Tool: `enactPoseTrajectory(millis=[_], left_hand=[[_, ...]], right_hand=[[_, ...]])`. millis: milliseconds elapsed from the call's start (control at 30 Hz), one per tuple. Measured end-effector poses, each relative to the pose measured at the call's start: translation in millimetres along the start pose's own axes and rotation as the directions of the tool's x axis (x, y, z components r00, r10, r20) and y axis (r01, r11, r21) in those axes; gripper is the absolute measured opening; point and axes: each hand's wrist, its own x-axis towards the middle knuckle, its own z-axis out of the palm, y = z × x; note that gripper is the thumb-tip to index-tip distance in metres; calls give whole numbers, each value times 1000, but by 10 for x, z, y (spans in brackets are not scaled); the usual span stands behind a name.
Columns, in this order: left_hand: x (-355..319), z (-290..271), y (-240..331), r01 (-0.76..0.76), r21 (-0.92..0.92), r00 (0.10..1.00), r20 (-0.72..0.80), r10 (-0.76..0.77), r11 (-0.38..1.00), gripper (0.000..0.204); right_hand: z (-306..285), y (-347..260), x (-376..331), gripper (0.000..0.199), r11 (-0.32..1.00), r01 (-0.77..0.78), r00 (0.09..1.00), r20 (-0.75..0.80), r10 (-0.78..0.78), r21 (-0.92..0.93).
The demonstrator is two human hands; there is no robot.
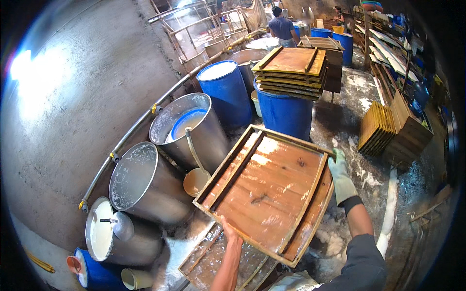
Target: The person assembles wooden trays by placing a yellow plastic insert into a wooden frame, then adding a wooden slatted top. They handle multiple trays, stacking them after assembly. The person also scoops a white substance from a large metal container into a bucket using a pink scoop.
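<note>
Between my hands is a wet wooden tray (276,189), tilted, with a raised rim and two battens across its shiny brown boards. My bare left hand (231,234) grips its near left edge, the fingers partly hidden beneath. At the far right corner my right hand (341,175), in a pale glove, is closed on the rim. Below the held tray lies a second wooden tray (206,259) with a wet, glistening surface, partly covered by the upper one.
Metal drums (145,184) and a blue barrel (225,92) line the left wall beside a pipe (131,133). A stack of trays (291,65) tops another blue barrel (284,114). More trays (376,127) lean at right. A person (282,26) stands farther back.
</note>
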Motion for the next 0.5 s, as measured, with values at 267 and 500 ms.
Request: enactPoseTrajectory(millis=[267,500], left_hand=[[101,257,23,107,504,938,-336,81,857,102],[182,-15,123,233,642,930,-366,25,730,113]], right_hand=[[92,90,322,50,992,-125,992,20,124,13],[262,371,398,49,999,8,999,-35,-7,33]])
